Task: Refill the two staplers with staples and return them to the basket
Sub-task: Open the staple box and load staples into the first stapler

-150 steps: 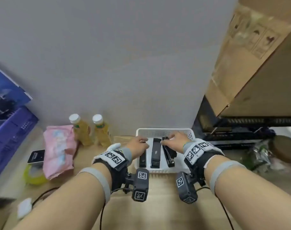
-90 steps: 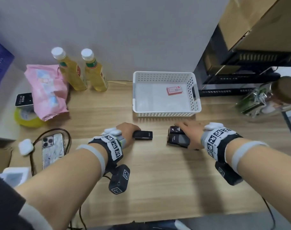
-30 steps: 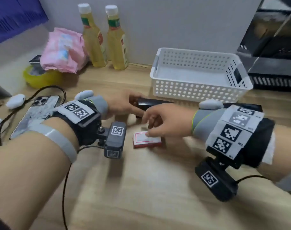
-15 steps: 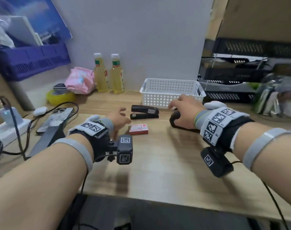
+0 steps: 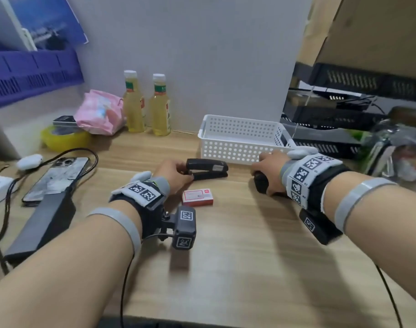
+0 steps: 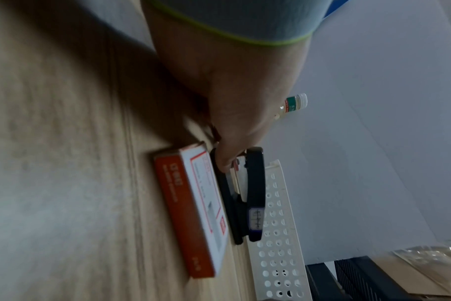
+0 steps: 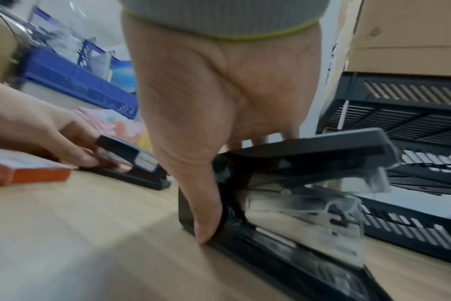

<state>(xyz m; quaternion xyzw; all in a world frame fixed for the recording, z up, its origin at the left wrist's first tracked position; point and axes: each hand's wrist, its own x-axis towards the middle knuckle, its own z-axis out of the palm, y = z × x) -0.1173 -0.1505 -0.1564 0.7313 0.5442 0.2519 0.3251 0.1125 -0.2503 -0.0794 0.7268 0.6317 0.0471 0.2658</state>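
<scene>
Since half a second ago the left hand [image 5: 172, 172] has closed on the rear end of the left stapler [image 5: 208, 168], which lies on the table [image 5: 237, 256] before the basket [image 5: 240, 147]. The right hand [image 7: 219, 114] grips the right stapler [image 7: 309, 183], its top now lifted open. The staple box [image 5: 197, 197] lies between them, unopened. Loading appears imminent.
</scene>
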